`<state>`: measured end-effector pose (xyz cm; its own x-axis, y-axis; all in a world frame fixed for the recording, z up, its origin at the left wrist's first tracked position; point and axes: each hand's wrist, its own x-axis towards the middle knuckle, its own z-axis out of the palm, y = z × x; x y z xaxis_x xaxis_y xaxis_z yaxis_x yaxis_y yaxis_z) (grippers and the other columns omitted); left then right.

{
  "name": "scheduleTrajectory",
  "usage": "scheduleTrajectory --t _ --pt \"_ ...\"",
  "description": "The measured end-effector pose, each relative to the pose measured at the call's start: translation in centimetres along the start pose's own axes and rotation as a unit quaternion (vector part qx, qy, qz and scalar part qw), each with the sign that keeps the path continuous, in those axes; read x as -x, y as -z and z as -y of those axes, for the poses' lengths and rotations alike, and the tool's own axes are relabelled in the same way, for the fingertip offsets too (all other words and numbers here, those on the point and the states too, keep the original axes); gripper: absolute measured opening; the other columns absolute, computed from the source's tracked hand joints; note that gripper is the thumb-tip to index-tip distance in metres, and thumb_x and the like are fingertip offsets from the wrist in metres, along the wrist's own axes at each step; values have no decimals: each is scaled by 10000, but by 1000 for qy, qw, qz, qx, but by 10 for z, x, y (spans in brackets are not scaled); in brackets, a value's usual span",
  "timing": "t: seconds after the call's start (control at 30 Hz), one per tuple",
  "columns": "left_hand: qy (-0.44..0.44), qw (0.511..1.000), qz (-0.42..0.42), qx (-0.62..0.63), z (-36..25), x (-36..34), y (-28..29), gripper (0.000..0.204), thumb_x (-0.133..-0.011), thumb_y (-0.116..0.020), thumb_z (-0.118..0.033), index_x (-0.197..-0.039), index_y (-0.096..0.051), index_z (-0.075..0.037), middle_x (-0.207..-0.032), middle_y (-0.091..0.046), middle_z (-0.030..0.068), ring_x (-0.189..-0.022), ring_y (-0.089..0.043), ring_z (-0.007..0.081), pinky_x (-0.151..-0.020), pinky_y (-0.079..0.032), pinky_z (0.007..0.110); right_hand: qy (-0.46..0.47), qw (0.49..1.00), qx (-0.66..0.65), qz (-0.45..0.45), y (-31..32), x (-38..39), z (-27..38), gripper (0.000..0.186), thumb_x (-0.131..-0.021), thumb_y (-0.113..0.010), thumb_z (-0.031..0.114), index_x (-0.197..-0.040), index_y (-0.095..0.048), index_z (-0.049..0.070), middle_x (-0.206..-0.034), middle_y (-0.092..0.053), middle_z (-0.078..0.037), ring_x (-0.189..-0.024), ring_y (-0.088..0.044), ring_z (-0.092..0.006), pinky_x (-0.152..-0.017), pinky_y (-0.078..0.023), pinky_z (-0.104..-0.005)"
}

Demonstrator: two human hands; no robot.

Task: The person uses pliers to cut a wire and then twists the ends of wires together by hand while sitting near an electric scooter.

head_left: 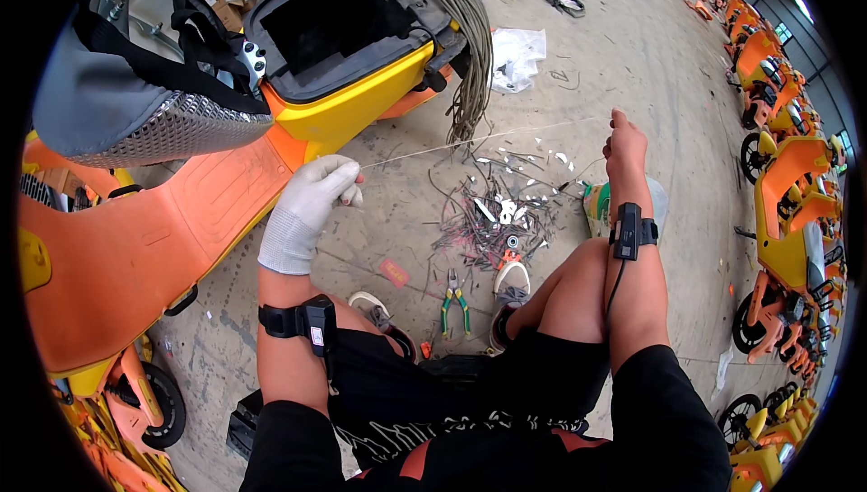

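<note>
A thin pale thread (424, 152) stretches almost straight across the space in front of me. My left hand (316, 189), in a whitish knit glove, pinches one end of it between closed fingers. Out to the right, my bare right hand (625, 149) is closed in a fist around the thread's other end. Below the thread, a heap of cut dark strips and white scraps (501, 212) lies on the floor. Green-and-yellow-handled pliers (454, 300) rest between my shoes, near a small orange part with a round bearing-like piece (512, 243).
Close on my left stands an orange-and-yellow scooter (144, 239) with an open dark storage box (343, 27). A bundle of greyish cables (474, 49) hangs off it. A green-and-white bag (599, 207) sits behind my right forearm. Rows of similar scooters (795, 194) line the right side.
</note>
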<state>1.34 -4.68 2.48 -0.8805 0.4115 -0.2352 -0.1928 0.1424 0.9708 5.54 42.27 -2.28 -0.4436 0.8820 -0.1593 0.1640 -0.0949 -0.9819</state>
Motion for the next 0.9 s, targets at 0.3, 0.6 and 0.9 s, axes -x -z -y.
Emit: scheduleTrajectory --t 0.3,0.6,0.9 --pt "-3 1000 8 3 1 -2 2 250 -980 -557 -219 -909 -596 17 -683 -499 4 -700 -558 137 -693 -442 255 4 1000 -17 -3 1 0 0 280 -898 -671 281 -858 -580 19 -648 -443 -3 -491 -372 -121 -440 -296 -305" --pt "4 1000 -2 6 -1 0 0 244 -976 -558 -212 -910 -593 21 -680 -497 5 -694 -560 139 -698 -461 262 1 1000 -6 -8 5 -10 -6 322 -884 -676 282 -926 -640 -36 -776 -598 -69 -509 -445 -143 -437 -349 -313" --pt "13 999 -4 39 -1 0 1 236 -981 -542 -197 -934 -586 30 -669 -492 3 -688 -574 139 -701 -484 265 0 1000 3 -9 4 -11 -6 361 -886 -681 277 -994 -653 -66 -810 -626 -84 -497 -456 -144 -435 -356 -318"
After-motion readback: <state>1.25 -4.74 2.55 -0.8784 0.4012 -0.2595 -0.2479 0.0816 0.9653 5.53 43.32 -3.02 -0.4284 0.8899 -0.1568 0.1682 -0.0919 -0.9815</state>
